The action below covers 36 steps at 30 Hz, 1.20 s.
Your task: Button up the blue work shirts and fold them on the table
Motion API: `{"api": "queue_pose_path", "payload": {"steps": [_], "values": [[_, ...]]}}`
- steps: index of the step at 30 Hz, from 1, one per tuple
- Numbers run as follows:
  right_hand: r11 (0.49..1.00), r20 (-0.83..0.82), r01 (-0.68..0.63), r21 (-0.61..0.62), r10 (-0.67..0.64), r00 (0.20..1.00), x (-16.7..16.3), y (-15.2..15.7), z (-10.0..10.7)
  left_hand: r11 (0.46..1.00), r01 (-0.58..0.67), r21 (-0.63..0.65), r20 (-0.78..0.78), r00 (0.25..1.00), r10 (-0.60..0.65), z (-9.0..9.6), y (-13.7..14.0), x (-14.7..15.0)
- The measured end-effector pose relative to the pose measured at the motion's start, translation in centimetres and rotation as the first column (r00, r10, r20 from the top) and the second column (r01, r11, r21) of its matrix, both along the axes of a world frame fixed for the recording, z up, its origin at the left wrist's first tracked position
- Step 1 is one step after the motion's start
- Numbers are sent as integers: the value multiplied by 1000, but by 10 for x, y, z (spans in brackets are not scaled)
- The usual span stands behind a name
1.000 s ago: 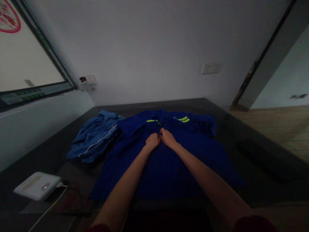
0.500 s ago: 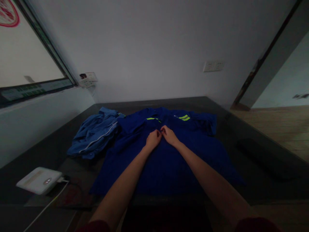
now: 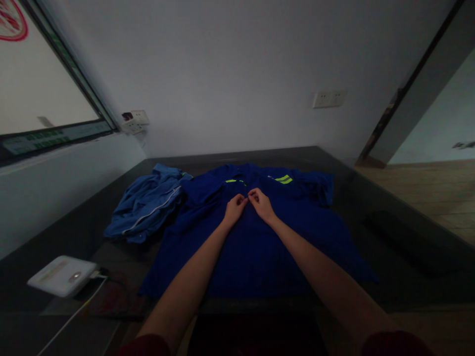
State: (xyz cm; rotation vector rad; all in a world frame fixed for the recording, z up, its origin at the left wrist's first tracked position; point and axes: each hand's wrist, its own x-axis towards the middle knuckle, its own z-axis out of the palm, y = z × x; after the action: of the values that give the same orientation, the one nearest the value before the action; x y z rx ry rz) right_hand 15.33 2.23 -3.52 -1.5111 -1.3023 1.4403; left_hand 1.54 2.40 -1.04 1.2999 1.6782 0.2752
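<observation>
A dark blue work jacket (image 3: 260, 262) with yellow-green reflective strips lies spread on the dark table, its collar toward the wall. At the middle of its front, my left hand (image 3: 235, 207) pinches the cloth along the front opening. My right hand (image 3: 261, 204) is closed in a pinch right beside it, fingertips nearly meeting the left ones on the same edge. Whatever fastener may sit between the fingers is too small to make out. Left of the jacket lies a lighter blue garment (image 3: 144, 202) with white piping, bunched in a heap.
A white box-shaped device (image 3: 63, 276) with a cable stands at the table's left front. A long black object (image 3: 404, 237) lies on the dark table (image 3: 349, 198) at the right. Wall sockets (image 3: 329, 99) are behind, and a window (image 3: 48, 74) is at the left.
Both hands stay at the jacket's front. The right fingers have lifted slightly toward the collar, and the left hand has shifted a little. The garments lie as before.
</observation>
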Motion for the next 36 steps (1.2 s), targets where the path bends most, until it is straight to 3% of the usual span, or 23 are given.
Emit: {"api": "queue_pose_path", "payload": {"steps": [3,7,14,23,30,36], "values": [[1000,-14,-8,12,8,1000,-1,1,10,997,-79,-17,131,988,80,4,3,3],[1000,-22,-8,-15,8,1000,-2,2,13,995,-91,-33,181,979,95,8,3,5],[998,-73,-21,-51,18,997,-3,2,1,996,62,65,-6,998,-62,10,0,9],[991,-198,-71,-112,48,979,-1,4,-4,990,139,17,-183,974,-134,4,0,6],[991,-249,-67,-118,36,968,1,6,-3,990,132,45,-71,989,-128,7,0,6],[966,-292,-48,-253,-29,956,3,6,-5,995,85,50,-28,996,-84,4,0,4]]}}
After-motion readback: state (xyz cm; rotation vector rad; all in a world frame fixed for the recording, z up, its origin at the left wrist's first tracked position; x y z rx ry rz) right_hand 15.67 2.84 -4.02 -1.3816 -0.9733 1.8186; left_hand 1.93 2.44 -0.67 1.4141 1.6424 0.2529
